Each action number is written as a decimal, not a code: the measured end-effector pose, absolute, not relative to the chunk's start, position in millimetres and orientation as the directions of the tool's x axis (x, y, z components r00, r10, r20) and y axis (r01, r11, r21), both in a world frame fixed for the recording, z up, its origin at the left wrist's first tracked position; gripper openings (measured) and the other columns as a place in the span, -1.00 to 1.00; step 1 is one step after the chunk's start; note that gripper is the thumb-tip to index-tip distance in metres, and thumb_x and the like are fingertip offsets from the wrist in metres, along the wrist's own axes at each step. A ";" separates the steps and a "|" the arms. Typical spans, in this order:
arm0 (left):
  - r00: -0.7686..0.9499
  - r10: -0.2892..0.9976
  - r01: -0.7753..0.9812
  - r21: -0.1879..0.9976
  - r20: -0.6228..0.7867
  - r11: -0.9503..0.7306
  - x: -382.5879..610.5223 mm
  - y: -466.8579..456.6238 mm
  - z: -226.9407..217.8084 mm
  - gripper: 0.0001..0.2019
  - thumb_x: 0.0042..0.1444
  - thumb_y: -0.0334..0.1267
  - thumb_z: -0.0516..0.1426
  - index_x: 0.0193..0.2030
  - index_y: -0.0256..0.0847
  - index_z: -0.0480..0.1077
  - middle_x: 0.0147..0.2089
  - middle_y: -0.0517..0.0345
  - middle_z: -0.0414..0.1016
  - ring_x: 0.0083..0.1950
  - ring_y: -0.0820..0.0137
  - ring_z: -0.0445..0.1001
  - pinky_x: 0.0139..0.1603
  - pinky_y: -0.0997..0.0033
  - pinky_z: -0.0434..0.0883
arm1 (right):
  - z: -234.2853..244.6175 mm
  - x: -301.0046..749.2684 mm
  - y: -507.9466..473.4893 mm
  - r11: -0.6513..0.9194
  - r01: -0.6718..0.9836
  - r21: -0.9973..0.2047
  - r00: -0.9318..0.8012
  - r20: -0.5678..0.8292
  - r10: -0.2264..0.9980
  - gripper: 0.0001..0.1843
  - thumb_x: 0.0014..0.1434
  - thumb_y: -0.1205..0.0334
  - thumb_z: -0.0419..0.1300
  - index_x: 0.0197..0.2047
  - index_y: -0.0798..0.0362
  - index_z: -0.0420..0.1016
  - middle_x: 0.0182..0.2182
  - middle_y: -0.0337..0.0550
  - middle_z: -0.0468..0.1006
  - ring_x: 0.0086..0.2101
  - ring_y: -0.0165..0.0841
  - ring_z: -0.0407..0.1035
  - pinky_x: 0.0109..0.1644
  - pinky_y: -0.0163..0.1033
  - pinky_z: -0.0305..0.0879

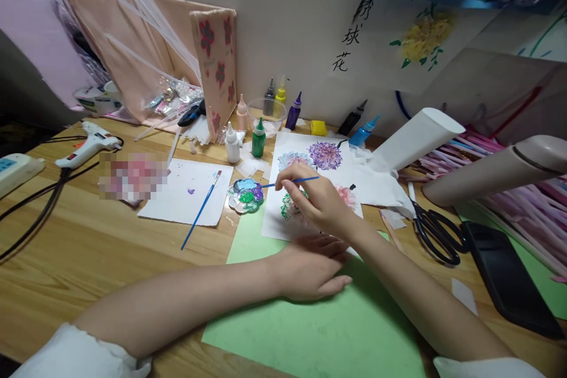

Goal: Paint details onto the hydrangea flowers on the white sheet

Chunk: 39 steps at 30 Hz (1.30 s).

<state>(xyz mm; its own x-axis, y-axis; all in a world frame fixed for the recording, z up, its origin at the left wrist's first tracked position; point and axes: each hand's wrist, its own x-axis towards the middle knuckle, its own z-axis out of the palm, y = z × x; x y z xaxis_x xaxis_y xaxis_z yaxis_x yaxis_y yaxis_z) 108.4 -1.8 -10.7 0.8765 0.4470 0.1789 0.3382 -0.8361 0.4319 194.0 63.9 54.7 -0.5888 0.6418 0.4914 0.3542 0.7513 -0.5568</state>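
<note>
My right hand [321, 198] is closed around a thin blue paintbrush [306, 179]. The brush's tip reaches left to the flower-shaped paint palette [243, 204], where green, purple and light blue paints lie in the wells. Beneath that hand is a white sheet [273, 221] with painted blue, purple, pink and green flowers, partly covered by my fingers. My left hand [312, 271] rests flat with its fingers stretched out, near the sheet's lower edge and over the green paper [310, 331]. It holds nothing; some of its fingertips are shaded by my right hand.
A second brush [201, 210] lies across a white paper [166, 204]. Paint bottles, green [258, 140] and white [232, 144] among them, stand behind. Black scissors [436, 230], a phone [509, 277] and a tumbler [496, 168] are on the right; a glue gun [86, 144] is left.
</note>
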 end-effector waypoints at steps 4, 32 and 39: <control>0.879 0.449 0.361 0.393 0.158 -0.845 107.7 -1.8 -10.3 -0.61 0.33 -0.09 -0.10 -0.01 -0.35 0.39 0.02 -0.11 0.48 0.09 0.17 0.42 0.16 0.26 0.29 | 46.3 187.7 62.8 0.737 0.370 -0.566 -0.667 0.391 0.635 -0.77 0.35 0.23 -0.10 -0.19 0.05 0.35 -0.31 -0.10 0.51 -0.27 -0.31 0.34 -0.17 -0.19 0.25; 0.873 0.459 0.334 0.481 0.168 -0.811 106.8 -1.5 -4.5 -0.60 0.33 -0.18 -0.10 0.20 -0.33 0.24 0.27 -0.11 0.27 0.30 0.27 0.23 0.35 0.25 0.14 | -20.9 264.3 34.6 0.533 0.206 -0.820 0.136 0.564 0.815 -0.78 0.33 0.08 -0.08 -0.27 -0.02 0.25 -0.43 -0.21 0.41 -0.42 -0.36 0.34 -0.30 -0.18 0.30; 0.874 0.456 0.329 0.491 0.164 -0.807 107.3 -0.6 -4.8 -0.60 0.33 -0.17 -0.10 0.18 -0.35 0.26 0.24 -0.12 0.31 0.28 0.25 0.25 0.32 0.26 0.18 | -26.9 267.5 37.1 0.512 0.260 -0.819 0.074 0.545 0.835 -0.79 0.34 0.11 -0.08 -0.24 -0.01 0.28 -0.39 -0.20 0.42 -0.38 -0.37 0.36 -0.28 -0.19 0.29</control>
<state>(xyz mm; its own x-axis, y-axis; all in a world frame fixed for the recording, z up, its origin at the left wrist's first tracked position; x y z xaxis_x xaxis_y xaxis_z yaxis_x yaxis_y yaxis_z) 107.3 -0.6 -4.8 0.8745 0.4564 0.1643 0.3286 -0.8065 0.4914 267.5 37.1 -26.9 0.0744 0.8349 0.5454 0.2598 0.5118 -0.8189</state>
